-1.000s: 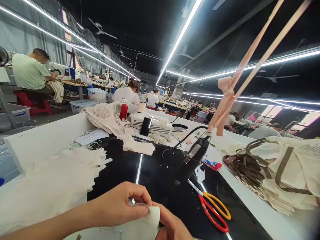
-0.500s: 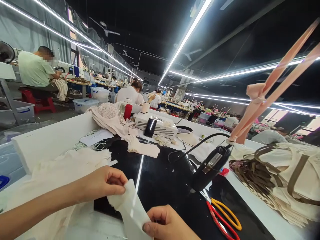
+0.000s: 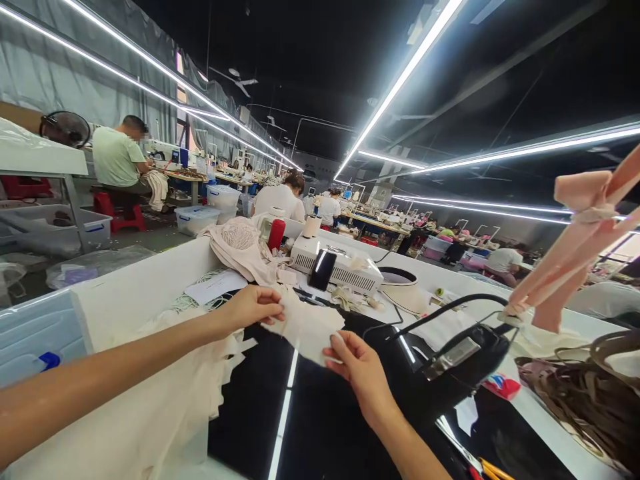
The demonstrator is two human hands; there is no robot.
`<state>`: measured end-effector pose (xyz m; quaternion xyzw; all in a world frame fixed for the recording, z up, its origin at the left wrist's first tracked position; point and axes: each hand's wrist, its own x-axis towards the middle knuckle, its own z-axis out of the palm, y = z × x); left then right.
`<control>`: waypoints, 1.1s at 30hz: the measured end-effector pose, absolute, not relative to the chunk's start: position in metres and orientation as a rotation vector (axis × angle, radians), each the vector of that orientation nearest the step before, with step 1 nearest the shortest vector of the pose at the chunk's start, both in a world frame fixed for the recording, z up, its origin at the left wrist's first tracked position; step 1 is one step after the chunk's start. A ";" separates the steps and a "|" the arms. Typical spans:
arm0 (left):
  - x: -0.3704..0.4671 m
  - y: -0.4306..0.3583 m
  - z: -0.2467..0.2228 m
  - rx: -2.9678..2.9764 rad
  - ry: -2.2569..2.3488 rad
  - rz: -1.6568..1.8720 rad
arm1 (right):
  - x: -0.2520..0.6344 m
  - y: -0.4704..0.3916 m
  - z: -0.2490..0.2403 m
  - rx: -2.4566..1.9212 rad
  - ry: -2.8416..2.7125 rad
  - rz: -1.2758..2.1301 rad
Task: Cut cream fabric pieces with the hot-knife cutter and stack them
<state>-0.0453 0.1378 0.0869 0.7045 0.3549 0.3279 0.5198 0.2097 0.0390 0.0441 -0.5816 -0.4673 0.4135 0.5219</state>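
My left hand (image 3: 253, 308) pinches the left end of a small cream fabric piece (image 3: 306, 330) between thumb and fingers. At its right edge, my right hand (image 3: 357, 363) grips the same piece with thumb and forefinger. The piece spans both hands above the far part of the glossy black work surface (image 3: 260, 407). Another cream piece lay there before; the held one now overlaps that spot, and I cannot tell the two apart. A heap of cream fabric pieces (image 3: 170, 393) lies under and beside my left forearm.
Beyond my hands are a phone (image 3: 323, 268), a white metal box (image 3: 345, 263) and a red thread spool (image 3: 277, 235). To the right stand a black corded device (image 3: 463, 360), scissors (image 3: 457, 440) and brown straps (image 3: 575, 387). Pink fabric strips (image 3: 565, 267) hang there. Several people sit further off.
Both hands have moved forward, away from my body, with the fabric piece, which is now spread wider between them. My view has turned left, so the scissors sit lower and further right.
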 end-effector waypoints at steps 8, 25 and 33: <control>-0.006 0.212 0.064 2.166 0.874 0.870 | 0.249 0.131 0.021 -1.417 -1.312 0.289; -0.029 0.205 0.056 2.514 1.129 0.519 | 0.241 0.105 -0.003 -1.835 -1.935 -0.182; -0.138 0.151 0.110 2.415 1.601 0.362 | 0.211 0.046 -0.017 -1.450 -2.098 -0.053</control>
